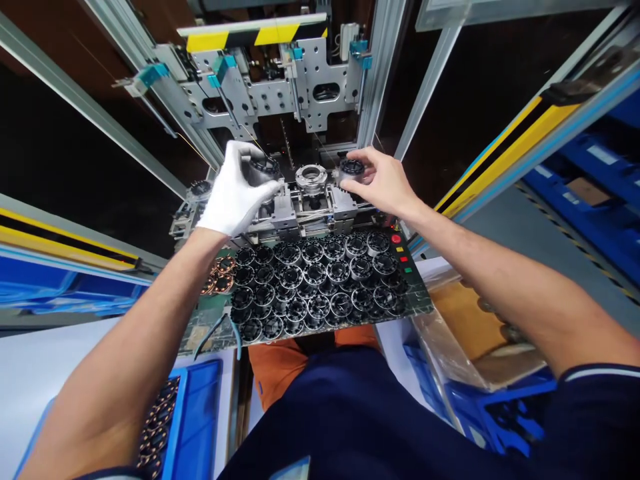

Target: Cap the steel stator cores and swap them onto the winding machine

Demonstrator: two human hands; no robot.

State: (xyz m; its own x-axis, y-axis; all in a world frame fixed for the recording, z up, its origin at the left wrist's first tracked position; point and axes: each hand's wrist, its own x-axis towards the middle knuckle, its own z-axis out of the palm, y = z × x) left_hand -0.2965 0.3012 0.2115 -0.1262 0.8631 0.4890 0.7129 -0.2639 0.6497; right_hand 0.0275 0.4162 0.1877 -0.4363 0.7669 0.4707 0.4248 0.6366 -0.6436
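My left hand (234, 190), in a white glove, is closed around a dark ring-shaped motor stator (264, 167) at the left side of the machine's fixture. Bare, my right hand (380, 175) grips a second black stator (352, 168) between thumb and fingers, over the fixture's right side. Between the two hands sits a silver ring-shaped holder (311, 177), its centre open. Whether either stator rests in a holder is hidden by my fingers. Below the hands, several rows of black stators (315, 275) with metal rims stand on a green work surface (420, 298).
Copper-wound rings (220, 275) lie left of the rows, near blue-handled pliers (235, 331). Coloured buttons (396, 239) line the right edge. A machine head with a yellow-black striped bar (257, 35) hangs above. Blue trays (200, 413) and a cardboard box (475, 327) flank my legs.
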